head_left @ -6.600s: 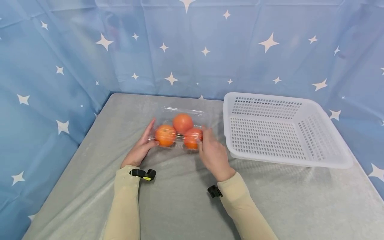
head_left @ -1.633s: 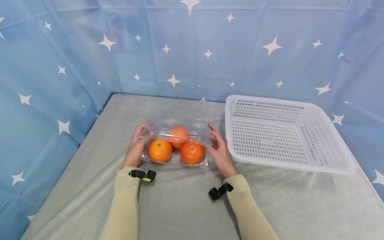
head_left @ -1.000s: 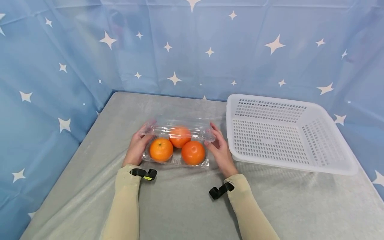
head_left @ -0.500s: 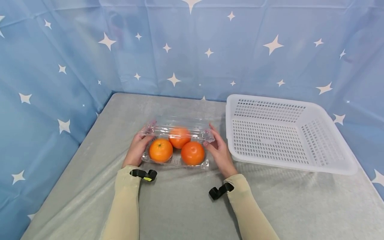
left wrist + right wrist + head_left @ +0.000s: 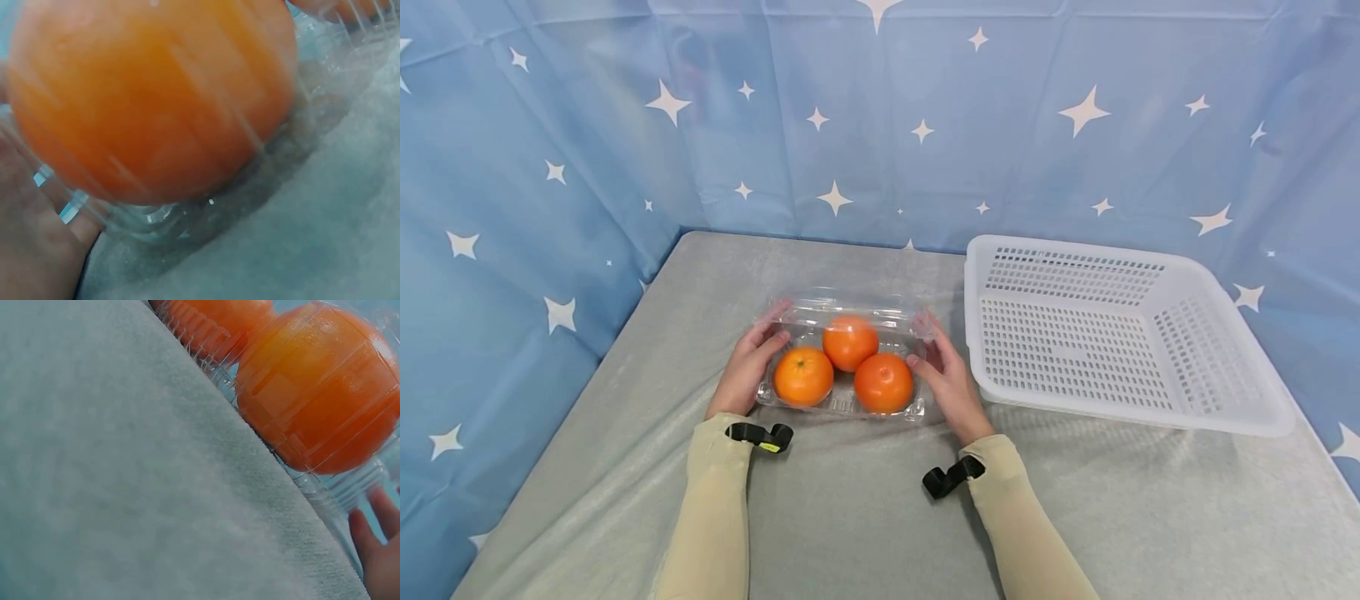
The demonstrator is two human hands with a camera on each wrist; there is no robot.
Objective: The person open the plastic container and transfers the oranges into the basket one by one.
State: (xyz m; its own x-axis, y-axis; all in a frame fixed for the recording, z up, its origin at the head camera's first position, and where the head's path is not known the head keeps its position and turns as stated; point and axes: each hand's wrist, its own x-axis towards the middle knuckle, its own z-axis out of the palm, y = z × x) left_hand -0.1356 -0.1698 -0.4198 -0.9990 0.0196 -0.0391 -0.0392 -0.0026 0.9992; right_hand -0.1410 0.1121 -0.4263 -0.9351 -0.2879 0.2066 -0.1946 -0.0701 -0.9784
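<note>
Three oranges sit in a clear plastic fruit box point(image 5: 842, 406) on the table: one front left point(image 5: 803, 377), one at the back point(image 5: 850, 343), one front right point(image 5: 883, 383). The box's hinged lid point(image 5: 887, 317) is raised and leans toward the back. At the left end, my left hand point(image 5: 743, 367) holds the box with the thumb in front and fingers partly hidden behind the plastic. My right hand point(image 5: 951, 375) does the same at the right end. An orange point(image 5: 150, 106) fills the blurred left wrist view. Fingers point(image 5: 381, 515) touch the box's end in the right wrist view.
A white perforated plastic basket point(image 5: 1225, 417) stands on the right, close to my right hand. Grey cloth point(image 5: 842, 500) covers the table. A blue curtain with white stars point(image 5: 880, 125) hangs behind and to the left.
Earlier the lid lay over the oranges; it now stands raised and has tilted farther back in the last half second. The box sits nearer me, and my right hand has shifted to its right end.
</note>
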